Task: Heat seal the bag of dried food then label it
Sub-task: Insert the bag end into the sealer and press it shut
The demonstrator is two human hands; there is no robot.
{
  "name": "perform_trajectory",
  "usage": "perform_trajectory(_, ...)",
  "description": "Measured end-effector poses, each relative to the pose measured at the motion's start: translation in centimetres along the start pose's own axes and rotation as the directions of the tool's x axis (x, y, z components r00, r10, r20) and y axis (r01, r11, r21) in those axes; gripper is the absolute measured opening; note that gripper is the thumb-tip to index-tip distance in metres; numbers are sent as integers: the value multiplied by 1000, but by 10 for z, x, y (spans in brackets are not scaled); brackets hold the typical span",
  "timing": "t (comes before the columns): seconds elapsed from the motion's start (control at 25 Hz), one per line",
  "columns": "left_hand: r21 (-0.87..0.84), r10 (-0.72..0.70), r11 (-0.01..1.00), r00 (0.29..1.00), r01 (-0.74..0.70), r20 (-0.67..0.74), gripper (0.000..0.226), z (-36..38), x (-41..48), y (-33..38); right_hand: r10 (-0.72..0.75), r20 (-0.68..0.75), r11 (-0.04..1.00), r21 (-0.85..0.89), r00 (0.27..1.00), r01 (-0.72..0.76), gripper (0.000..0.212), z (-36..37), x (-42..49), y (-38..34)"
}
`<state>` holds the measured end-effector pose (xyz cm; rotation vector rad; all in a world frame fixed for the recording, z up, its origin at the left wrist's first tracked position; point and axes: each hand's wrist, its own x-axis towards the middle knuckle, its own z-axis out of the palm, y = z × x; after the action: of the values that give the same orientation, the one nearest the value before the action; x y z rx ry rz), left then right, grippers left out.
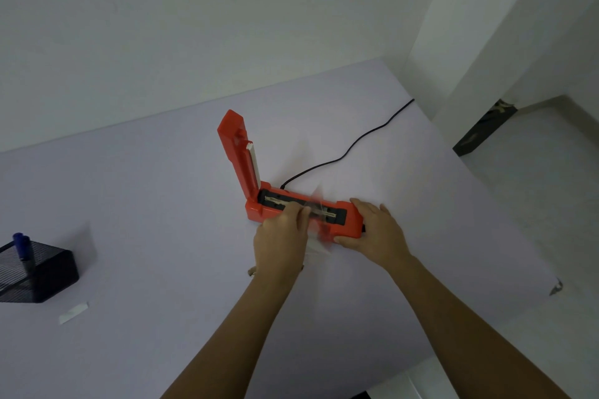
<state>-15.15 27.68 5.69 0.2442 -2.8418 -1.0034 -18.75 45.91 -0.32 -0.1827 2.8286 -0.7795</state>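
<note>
An orange heat sealer [256,209] lies on the pale table [162,191] with its lid [238,155] standing up and the black sealing bar bare. A clear plastic bag [319,238], blurred, lies across that bar. My left hand [280,241] pinches the bag's edge over the bar. My right hand [372,232] grips the sealer's right end, thumb on its near side. Most of the bag's contents are hidden under my left hand. A white label [73,312] lies on the table at the near left.
A black cord [353,142] runs from the sealer's back to the far right table edge. A black mesh holder [35,272] with a blue marker [22,248] stands at the left. White walls rise behind the table; the table's right edge drops to a floor.
</note>
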Motion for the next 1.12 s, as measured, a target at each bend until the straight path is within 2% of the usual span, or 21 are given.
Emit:
perform_trajectory(0.16, 2, 19, 1000, 1000, -19, 21, 27, 0, -7, -9, -7, 6, 1000, -17, 1000, 7, 91, 0, 0, 0)
perform_trajectory(0.36, 57, 197, 980, 976, -193, -94, 10, -4, -13, -14, -3, 21, 1000, -24, 1000, 4, 90, -2, 0, -2)
perform_trajectory(0.4, 46, 173, 985, 979, -169, -104, 11, -5, -13, -16, -2, 24, 1000, -25, 1000, 2, 90, -3, -1, -2)
perform_trajectory(0.48, -44, 27, 999, 997, -30, -70, 19, -10, -10, -19, -6, 26, 1000, -28, 1000, 7, 91, -2, -1, -2)
perform_trajectory(0.6, -302, -201, 930, 978, 208, 57, 23, -14, -9, -32, -12, 41, 998, -57, 999, 14, 94, -2, 0, 0)
perform_trajectory(0.72, -431, -280, 850, 952, 304, 120, 24, -24, -17, -48, -27, 65, 994, -101, 997, 34, 102, -3, -2, 4)
perform_trajectory(0.76, -448, -297, 835, 947, 320, 123, 24, -30, -21, -54, -30, 30, 997, -75, 999, 32, 102, -4, -4, 0)
perform_trajectory(0.84, -458, -329, 821, 938, 341, 108, 24, -41, -31, -68, -55, -150, 994, 85, 987, 69, 79, -2, -17, -19)
perform_trajectory(0.88, -454, -344, 820, 934, 348, 96, 24, -47, -36, -76, -65, -242, 975, 191, 968, 113, 59, 2, -26, -34)
perform_trajectory(0.92, -451, -362, 817, 928, 360, 85, 23, -53, -42, -84, -57, -261, 940, 311, 964, 140, 40, 9, -36, -54)
perform_trajectory(1.0, -441, -400, 808, 913, 390, 74, 22, -63, -56, -100, -25, -80, 840, 539, 996, 65, 14, 26, -58, -99)
perform_trajectory(1.04, -431, -419, 805, 905, 407, 71, 22, -67, -64, -107, -27, 35, 794, 608, 999, 0, 10, 37, -66, -117)
perform_trajectory(1.12, -425, -468, 788, 882, 446, 59, 23, -76, -84, -122, -47, 167, 724, 685, 985, -82, 8, 57, -80, -148)
